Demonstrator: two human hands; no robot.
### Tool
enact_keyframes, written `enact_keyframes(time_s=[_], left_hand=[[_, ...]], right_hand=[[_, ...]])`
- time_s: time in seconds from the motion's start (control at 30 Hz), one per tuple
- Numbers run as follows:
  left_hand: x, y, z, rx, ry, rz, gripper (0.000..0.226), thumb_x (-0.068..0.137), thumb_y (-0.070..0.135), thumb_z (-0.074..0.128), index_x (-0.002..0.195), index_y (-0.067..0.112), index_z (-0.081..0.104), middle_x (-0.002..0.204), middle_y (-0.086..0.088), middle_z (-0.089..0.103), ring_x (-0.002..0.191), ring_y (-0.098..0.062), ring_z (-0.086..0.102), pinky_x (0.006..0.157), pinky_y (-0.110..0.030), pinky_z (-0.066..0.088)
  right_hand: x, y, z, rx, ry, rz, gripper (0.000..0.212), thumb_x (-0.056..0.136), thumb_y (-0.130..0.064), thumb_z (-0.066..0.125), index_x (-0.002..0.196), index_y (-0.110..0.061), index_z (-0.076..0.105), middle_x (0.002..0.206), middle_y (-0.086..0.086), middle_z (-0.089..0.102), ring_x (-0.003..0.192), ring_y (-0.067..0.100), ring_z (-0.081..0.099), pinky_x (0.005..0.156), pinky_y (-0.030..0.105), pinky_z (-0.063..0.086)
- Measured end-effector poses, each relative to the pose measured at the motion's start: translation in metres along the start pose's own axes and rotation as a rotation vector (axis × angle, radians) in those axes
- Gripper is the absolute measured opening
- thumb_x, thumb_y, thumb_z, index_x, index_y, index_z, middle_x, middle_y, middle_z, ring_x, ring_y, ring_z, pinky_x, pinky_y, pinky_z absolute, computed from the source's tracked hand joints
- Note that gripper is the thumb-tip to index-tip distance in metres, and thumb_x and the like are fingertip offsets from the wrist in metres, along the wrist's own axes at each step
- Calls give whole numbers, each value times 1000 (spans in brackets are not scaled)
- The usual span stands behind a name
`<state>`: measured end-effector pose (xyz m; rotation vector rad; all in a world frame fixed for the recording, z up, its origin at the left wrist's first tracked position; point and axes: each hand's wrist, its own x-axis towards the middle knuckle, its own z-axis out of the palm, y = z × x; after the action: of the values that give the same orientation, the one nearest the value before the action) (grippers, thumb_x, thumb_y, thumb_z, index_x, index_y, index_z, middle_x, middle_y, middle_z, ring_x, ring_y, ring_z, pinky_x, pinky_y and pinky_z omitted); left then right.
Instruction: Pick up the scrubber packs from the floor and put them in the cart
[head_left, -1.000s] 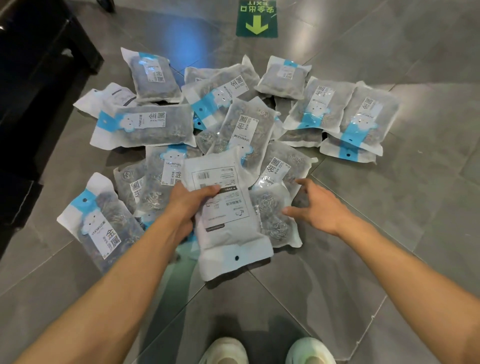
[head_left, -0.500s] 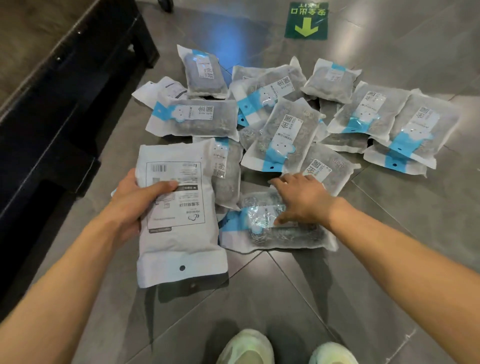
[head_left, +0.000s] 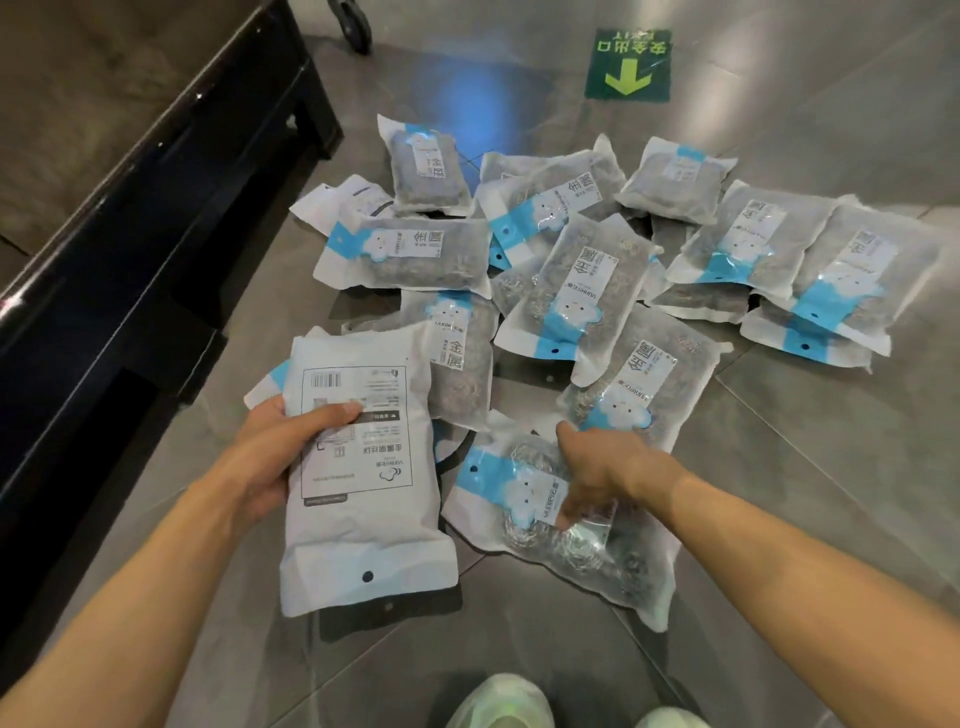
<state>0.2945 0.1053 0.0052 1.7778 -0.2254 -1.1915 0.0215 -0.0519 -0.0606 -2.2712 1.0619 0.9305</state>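
Observation:
My left hand (head_left: 280, 457) grips a white scrubber pack (head_left: 363, 499) with its printed back facing up, lifted above the floor; a second pack seems to sit behind it. My right hand (head_left: 592, 467) closes on a clear pack with a blue band (head_left: 519, 493) that holds steel scrubbers, near my feet. Several more scrubber packs (head_left: 582, 291) lie in an overlapping heap on the grey tiles beyond my hands. The cart's black frame (head_left: 171, 171) runs along the left edge, with a wheel (head_left: 353, 26) at the top.
A green exit arrow sticker (head_left: 628, 65) is on the floor at the far side. My light shoes (head_left: 498, 701) show at the bottom edge. Bare grey tiles (head_left: 831, 493) stretch to the right of the heap.
My left hand has carried the white pack left, clear of the heap. My right hand went from flat on the blue-banded pack to gripping it. The view shifted left toward the cart.

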Motion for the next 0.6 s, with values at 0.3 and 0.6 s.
enact_keyframes(time_s=[0.3,0.6], left_hand=[[12,14,38,-28,-126,86,41,80,4,76,120,4,70,109,-15,78,90,-26,79,65,-33,64],[-44,96,85,-152,-191,127,35,83,4,73,117,4,71,107,-14,79,89,-26,79,66,-32,64]], right_hand=[[-20,38,-13,531,138,-64,66,64,-41,88,119,-18,61,116,1,71,108,24,68,95,40,56],[-144,64,-98,1184,320,-101,46,74,-5,89,114,-17,71,102,0,81,94,19,78,92,43,60]])
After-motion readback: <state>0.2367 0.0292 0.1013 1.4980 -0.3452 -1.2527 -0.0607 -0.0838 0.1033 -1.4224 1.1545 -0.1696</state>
